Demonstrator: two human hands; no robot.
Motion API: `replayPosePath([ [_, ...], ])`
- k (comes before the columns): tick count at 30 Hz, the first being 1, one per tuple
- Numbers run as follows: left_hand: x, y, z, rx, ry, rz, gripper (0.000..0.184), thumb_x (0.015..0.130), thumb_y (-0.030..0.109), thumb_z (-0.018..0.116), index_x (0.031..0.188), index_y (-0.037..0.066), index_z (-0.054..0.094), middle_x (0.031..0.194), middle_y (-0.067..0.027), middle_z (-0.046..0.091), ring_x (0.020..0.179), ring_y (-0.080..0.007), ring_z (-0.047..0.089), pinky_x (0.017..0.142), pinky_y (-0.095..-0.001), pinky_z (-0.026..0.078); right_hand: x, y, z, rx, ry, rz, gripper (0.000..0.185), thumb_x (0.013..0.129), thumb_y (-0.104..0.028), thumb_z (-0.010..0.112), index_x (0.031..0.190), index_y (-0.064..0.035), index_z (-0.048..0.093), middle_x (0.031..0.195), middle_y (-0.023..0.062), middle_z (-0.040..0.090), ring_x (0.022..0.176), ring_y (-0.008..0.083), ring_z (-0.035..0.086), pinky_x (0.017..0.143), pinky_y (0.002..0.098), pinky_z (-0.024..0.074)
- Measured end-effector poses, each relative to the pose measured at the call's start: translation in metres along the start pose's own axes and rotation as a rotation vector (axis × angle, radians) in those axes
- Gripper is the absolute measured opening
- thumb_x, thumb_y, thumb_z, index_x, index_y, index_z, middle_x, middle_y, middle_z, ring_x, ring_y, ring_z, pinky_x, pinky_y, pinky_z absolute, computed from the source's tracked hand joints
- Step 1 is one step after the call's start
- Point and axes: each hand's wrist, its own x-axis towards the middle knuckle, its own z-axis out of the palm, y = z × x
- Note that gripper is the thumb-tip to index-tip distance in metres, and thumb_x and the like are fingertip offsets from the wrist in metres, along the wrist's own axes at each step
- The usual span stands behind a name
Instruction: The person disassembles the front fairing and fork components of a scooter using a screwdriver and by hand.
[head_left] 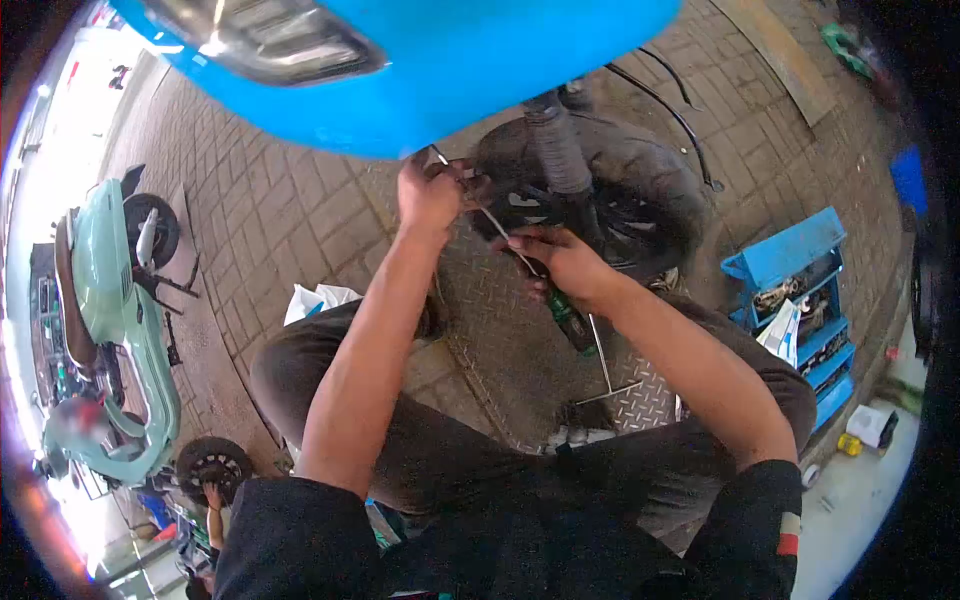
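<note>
Blue vehicle bodywork (480, 75) with a headlamp looms over a seated person in a dark shirt, while a mint-green scooter (150, 385) stands at far left. Below the panel sits a black wheel (645, 165), and an open blue toolbox (790, 245) rests on the paving beyond the right knee. Both arms reach forward — the left nearly straight, the right bent at the elbow and angled inward. The left hand (435, 195) is raised just under the panel's edge, its fingers curled around the shaft of a screwdriver (570, 318); the right hand (565, 262) grasps the tool lower down, where shaft meets green handle. Held between the knees and the panel, the screwdriver lies on a diagonal — shaft pointing forward and left toward the panel, handle back and right, above a T-handled wrench (607, 390).
</note>
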Motion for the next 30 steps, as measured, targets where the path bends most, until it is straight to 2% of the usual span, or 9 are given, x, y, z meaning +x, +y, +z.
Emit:
replayPosePath([
  [2, 0.006, -0.004, 0.001, -0.006, 0.066, -0.008, 0.054, 0.098, -0.012, 0.05, 0.149, 0.001, 0.035, 0.119, -0.0225, 0.069, 0.087, -0.0331, 0.076, 0.064, -0.0489, 0.065, -0.004, 0.004, -0.006, -0.21, 0.012, -0.077, 0.032, 0.106, -0.031, 0.063, 0.128, -0.009, 0.072, 0.085, 0.0033, 0.065, 0.073, 0.0141, 0.059, 0.065, 0.0321, 0.05],
  [4, 0.027, -0.031, -0.002, 0.003, 0.14, 0.051, 0.049, 0.096, -0.01, 0.056, 0.142, -0.001, 0.044, 0.116, -0.021, 0.071, 0.087, -0.0312, 0.077, 0.065, -0.0473, 0.065, -0.01, 0.017, -0.024, -0.561, -0.021, -0.122, 0.042, 0.106, -0.034, 0.063, 0.139, -0.0078, 0.066, 0.109, 0.0113, 0.072, 0.099, 0.0213, 0.068, 0.091, 0.0361, 0.0544],
  [9, 0.008, -0.008, 0.002, 0.255, 0.337, 0.165, 0.024, 0.086, -0.002, 0.075, 0.11, -0.003, 0.072, 0.1, -0.0181, 0.078, 0.093, -0.0271, 0.078, 0.074, -0.045, 0.063, -0.066, 0.038, -0.028, -0.697, 0.132, 0.278, 0.058, 0.104, -0.043, 0.064, 0.148, -0.0058, 0.058, 0.15, 0.0234, 0.055, 0.141, 0.0305, 0.052, 0.117, 0.0418, 0.0408],
  [12, 0.021, -0.02, 0.003, 0.399, 0.409, 0.186, 0.028, 0.081, 0.008, 0.08, 0.106, -0.004, 0.073, 0.102, -0.0231, 0.077, 0.097, -0.0378, 0.076, 0.084, -0.0478, 0.059, -0.057, 0.09, -0.056, -0.566, 0.133, 0.095, 0.056, 0.103, -0.045, 0.062, 0.139, -0.0016, 0.063, 0.126, 0.0207, 0.069, 0.115, 0.0297, 0.068, 0.098, 0.0401, 0.0546],
  [15, 0.015, -0.013, 0.007, 0.3, 0.431, 0.184, 0.03, 0.08, 0.014, 0.081, 0.103, -0.003, 0.074, 0.101, -0.0276, 0.074, 0.101, -0.0431, 0.072, 0.086, -0.0498, 0.057, -0.065, 0.064, -0.024, 0.03, 0.114, 0.191, 0.048, 0.104, -0.041, 0.059, 0.124, 0.0011, 0.069, 0.09, 0.0111, 0.071, 0.071, 0.0217, 0.066, 0.059, 0.0346, 0.053],
  [17, 0.014, -0.005, 0.006, 0.355, 0.416, 0.107, 0.028, 0.082, 0.016, 0.082, 0.104, 0.001, 0.075, 0.11, -0.0234, 0.076, 0.11, -0.0402, 0.072, 0.094, -0.0479, 0.056, -0.067, 0.056, -0.016, 0.187, 0.114, 0.169, 0.047, 0.103, -0.044, 0.061, 0.112, 0.0017, 0.07, 0.062, 0.0021, 0.055, 0.044, 0.0129, 0.044, 0.039, 0.0318, 0.031],
  [21, 0.009, -0.001, 0.004, 0.255, 0.336, 0.125, 0.023, 0.087, 0.012, 0.074, 0.103, -0.004, 0.071, 0.1, -0.0284, 0.074, 0.098, -0.0458, 0.072, 0.085, -0.0534, 0.056, -0.066, 0.052, -0.027, 0.486, -0.14, 0.296, 0.054, 0.103, -0.054, 0.054, 0.113, -0.0022, 0.064, 0.052, 0.0038, 0.045, 0.031, 0.0148, 0.028, 0.038, 0.031, 0.0252],
  [28, 0.018, -0.014, 0.006, 0.346, 0.347, 0.201, 0.024, 0.089, 0.013, 0.073, 0.104, -0.006, 0.07, 0.106, -0.0301, 0.073, 0.105, -0.0474, 0.07, 0.089, -0.0542, 0.056, -0.06, 0.068, -0.026, 0.36, 0.009, 0.281, 0.055, 0.103, -0.057, 0.052, 0.111, -0.0041, 0.066, 0.052, 0.0031, 0.043, 0.032, 0.0139, 0.027, 0.038, 0.0315, 0.0227],
  [30, 0.017, -0.014, 0.006, 0.359, 0.373, 0.145, 0.031, 0.08, 0.011, 0.081, 0.106, -0.002, 0.073, 0.11, -0.0247, 0.075, 0.109, -0.0435, 0.07, 0.094, -0.0508, 0.056, -0.05, 0.088, -0.032, 0.172, 0.305, 0.229, 0.047, 0.1, -0.047, 0.064, 0.113, -0.0012, 0.067, 0.056, 0.0072, 0.056, 0.04, 0.0251, 0.047, 0.046, 0.0355, 0.0421],
])
